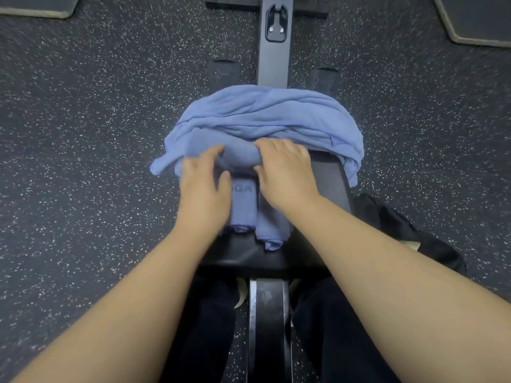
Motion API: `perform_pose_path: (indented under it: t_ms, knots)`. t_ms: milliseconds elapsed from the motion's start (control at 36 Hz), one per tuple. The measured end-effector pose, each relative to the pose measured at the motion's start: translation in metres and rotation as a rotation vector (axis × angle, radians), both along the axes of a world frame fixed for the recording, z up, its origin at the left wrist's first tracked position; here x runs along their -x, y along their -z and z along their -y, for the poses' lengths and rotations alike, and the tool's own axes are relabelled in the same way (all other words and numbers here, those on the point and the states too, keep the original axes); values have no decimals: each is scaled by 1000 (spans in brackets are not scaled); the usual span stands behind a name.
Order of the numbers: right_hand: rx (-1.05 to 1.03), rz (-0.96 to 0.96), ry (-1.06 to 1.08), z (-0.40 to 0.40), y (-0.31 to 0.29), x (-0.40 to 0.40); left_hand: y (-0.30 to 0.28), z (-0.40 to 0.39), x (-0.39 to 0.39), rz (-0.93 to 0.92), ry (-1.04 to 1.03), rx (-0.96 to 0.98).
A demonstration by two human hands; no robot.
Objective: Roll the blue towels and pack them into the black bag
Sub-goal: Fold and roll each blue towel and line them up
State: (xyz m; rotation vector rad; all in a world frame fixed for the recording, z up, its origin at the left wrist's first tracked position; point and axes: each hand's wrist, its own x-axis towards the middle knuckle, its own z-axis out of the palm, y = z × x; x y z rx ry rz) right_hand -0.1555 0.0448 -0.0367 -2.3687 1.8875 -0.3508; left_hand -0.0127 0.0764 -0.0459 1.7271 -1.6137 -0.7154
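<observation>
The half-formed roll [237, 157] could spring loose if either hand lifts, since the cloth is soft and the black bench [326, 183] is narrow; the loose blue towels [262, 117] heaped just beyond the fingers already droop off both edges and may slide to the floor [83, 134]. The left hand [203, 186] lies with fingers curved over the roll's left end, pressing rather than clearly gripping. Between and beneath the wrists lie two finished rolled towels [244, 208], side by side. The right hand [284, 170] curls over the roll's right end, thumb tucked under. The black bag [401, 230] sits on the floor, right of the right forearm.
</observation>
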Motion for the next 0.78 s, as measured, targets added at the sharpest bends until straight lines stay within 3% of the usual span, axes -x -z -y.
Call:
perform_pose_path:
  t_ms: [83, 194, 389, 611, 778]
  knots:
    - [-48, 53, 45, -5, -5, -4, 0, 1, 12, -226, 60, -144]
    - [-231, 398, 78, -16, -22, -4, -16, 4, 24, -588, 61, -136]
    - [-364, 769, 47, -42, -44, 20, -39, -9, 30, -848, 121, -202]
    - [-428, 925, 123, -66, -45, 44, -38, -35, 47, -885, 291, -369]
    - [-308, 830, 169, -71, -41, 53, -34, -42, 63, -798, 290, -492]
